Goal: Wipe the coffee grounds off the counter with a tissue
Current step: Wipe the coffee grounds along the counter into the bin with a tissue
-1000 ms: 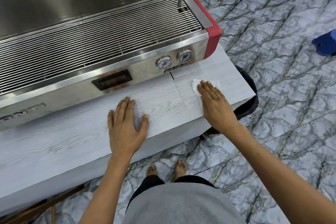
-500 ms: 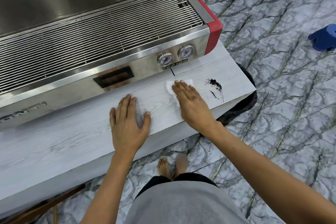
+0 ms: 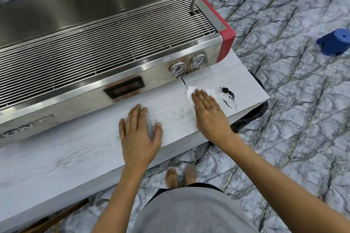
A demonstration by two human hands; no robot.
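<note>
A small pile of dark coffee grounds [image 3: 226, 91] with thin smeared streaks lies near the right end of the white wood-grain counter [image 3: 75, 153]. My right hand [image 3: 208, 115] presses flat on a white tissue [image 3: 210, 91], whose right edge sits just left of the grounds. Most of the tissue is hidden under the palm and fingers. My left hand [image 3: 140, 132] rests flat on the counter to the left, fingers spread, holding nothing.
A steel espresso machine [image 3: 113, 43] with a wire drip grate, two gauges and a red side panel fills the back of the counter. A black bin bag [image 3: 251, 115] sits below the counter's right end. A blue stool [image 3: 335, 43] stands on the marble floor.
One second ago my right hand and tissue covered the spot at the right end. They slid left, uncovering the grounds, and have now moved back right, close to them. My left hand stayed put.
</note>
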